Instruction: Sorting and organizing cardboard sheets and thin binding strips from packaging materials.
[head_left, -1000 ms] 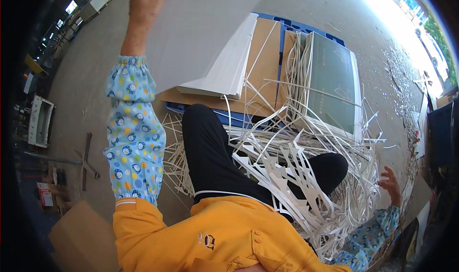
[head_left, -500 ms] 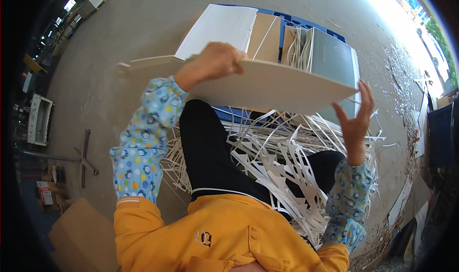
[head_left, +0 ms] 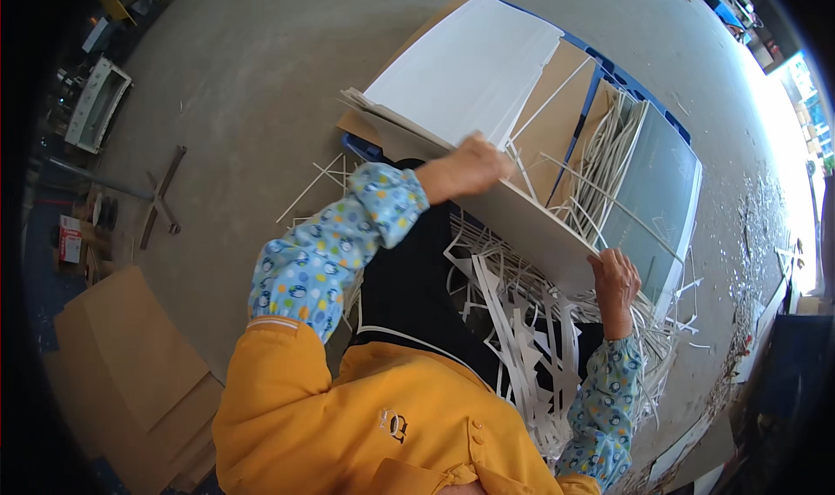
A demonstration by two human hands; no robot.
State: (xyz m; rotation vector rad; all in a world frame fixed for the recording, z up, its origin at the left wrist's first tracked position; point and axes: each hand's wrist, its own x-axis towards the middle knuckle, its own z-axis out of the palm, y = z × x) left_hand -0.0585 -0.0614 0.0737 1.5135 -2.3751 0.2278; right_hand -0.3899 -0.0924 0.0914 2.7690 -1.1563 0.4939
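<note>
A long stack of thin whitish-grey boards stands tilted on its edge in front of me, its layers fanning slightly at the left end. My left hand, a little blurred, is closed over the top edge near the middle. Fingers of my right hand are curled round the right end. Behind the boards lies a pile of white sheets, on the left of a blue pallet. Cut whitish strips are heaped between my legs, under the boards.
Brown cardboard, a bundle of pale strips and grey-green sheets lie on the pallet. Flattened cardboard is at lower left, near a metal stand's foot. White scraps litter the floor at right.
The boards have come down and their right end has swung nearer to me. My right hand, spread open before, has closed on that end. The view has turned.
</note>
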